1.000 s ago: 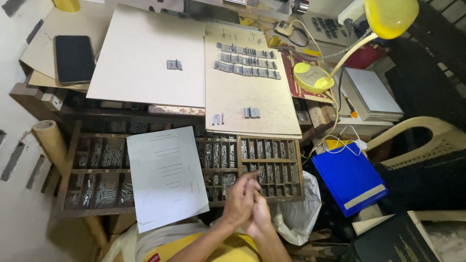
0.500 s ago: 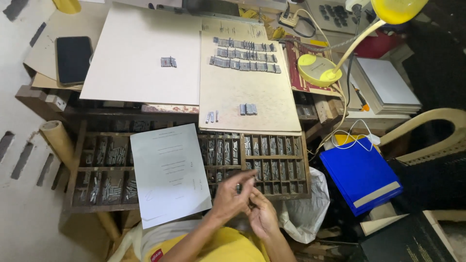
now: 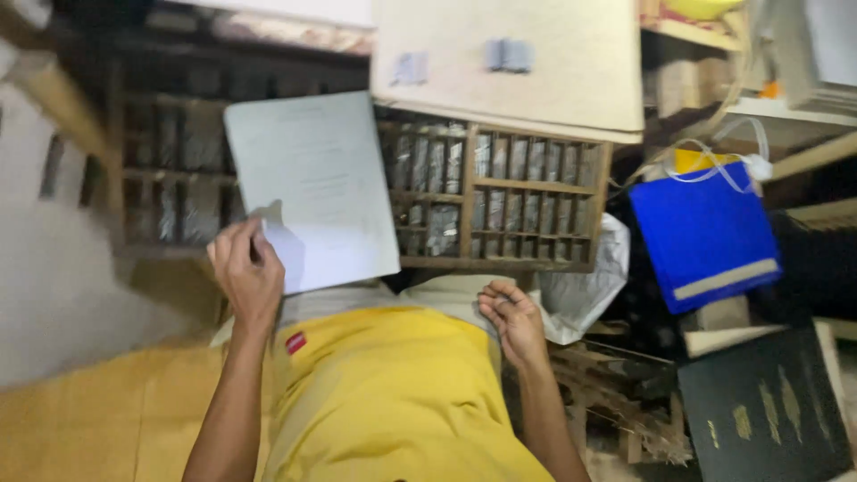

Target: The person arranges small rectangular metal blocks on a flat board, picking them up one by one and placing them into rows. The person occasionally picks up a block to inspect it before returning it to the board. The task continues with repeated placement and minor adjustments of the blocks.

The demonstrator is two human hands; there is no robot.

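My left hand (image 3: 245,272) grips the lower left corner of a white sheet of paper (image 3: 314,187) that lies over a wooden compartment tray (image 3: 536,186) filled with small grey metal pieces. My right hand (image 3: 511,319) hovers below the tray's front edge with its fingers curled loosely; whether it holds anything small I cannot tell. My yellow shirt (image 3: 393,393) fills the bottom of the view.
A pale board (image 3: 553,85) with a few grey metal blocks (image 3: 509,54) rests above the tray. A blue bag (image 3: 705,232) and a white plastic bag (image 3: 580,286) sit to the right. A black book (image 3: 768,411) lies at lower right.
My hands were together over the tray's front; they have separated. The left hand has moved left and taken the paper's corner. The view has dropped closer to the tray.
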